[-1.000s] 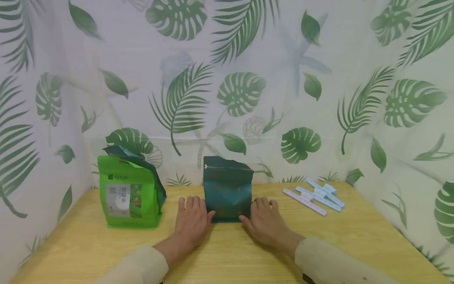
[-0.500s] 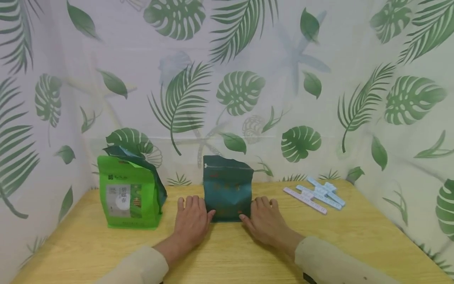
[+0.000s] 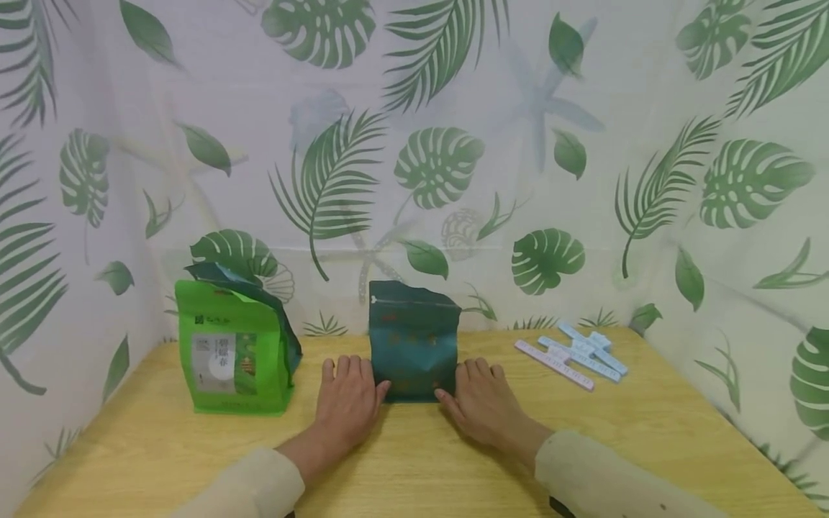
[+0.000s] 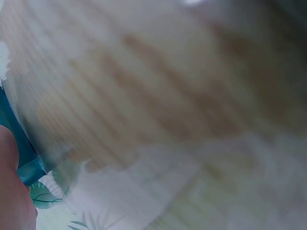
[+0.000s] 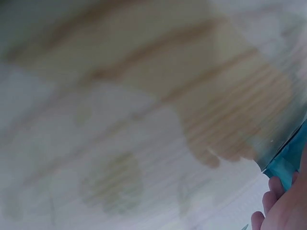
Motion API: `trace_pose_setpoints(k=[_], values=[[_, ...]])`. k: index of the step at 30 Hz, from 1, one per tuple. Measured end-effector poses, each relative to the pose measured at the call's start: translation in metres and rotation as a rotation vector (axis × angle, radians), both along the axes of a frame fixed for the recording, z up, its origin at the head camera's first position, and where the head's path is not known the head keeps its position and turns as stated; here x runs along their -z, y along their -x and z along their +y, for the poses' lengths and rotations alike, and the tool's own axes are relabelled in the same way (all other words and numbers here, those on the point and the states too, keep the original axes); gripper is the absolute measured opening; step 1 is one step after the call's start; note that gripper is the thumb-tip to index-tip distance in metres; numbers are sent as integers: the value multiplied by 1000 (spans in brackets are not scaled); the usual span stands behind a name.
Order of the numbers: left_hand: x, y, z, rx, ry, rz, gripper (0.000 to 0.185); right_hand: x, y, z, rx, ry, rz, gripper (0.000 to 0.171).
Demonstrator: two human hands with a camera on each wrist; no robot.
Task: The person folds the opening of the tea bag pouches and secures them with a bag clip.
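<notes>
Dark green pouch (image 3: 414, 344), flanked!
Left hand (image 3: 346, 394), right hand (image 3: 482, 397) apart, fingers relaxed, thumbs at its lower corners

Head cam | sl. shift | whole scene incl. dk-grn bag (image 3: 413, 342) bit up/left in view

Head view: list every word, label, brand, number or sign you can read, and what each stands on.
"碧螺春": white label on the bright green bag.
Logo line, smaller label print and bottom line, same bag: too small or blurred.
Reddish marks, central dark green bag: too faint.
Marks on the pink clip and blue clips: too small.
</notes>
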State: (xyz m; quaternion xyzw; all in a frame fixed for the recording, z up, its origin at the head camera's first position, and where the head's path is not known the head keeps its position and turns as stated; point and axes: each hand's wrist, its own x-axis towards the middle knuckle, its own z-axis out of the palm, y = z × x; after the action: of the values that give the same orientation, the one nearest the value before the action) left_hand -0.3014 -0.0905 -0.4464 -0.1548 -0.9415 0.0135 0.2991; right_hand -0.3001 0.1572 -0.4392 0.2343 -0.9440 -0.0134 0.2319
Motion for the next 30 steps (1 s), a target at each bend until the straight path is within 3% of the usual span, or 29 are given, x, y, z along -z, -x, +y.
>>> trace_pose_setpoints(k=[18,25,30], values=[[-1,-4,-3,-7,5,-35,46,-1,-2,-5,14,17,-127,49],[-4,-2,-1,-13,18,-1,46,-4,0,-3,12,27,-110,47],[-7,0,-1,-19,17,-25,48,-7,2,-2,11,46,-119,46]])
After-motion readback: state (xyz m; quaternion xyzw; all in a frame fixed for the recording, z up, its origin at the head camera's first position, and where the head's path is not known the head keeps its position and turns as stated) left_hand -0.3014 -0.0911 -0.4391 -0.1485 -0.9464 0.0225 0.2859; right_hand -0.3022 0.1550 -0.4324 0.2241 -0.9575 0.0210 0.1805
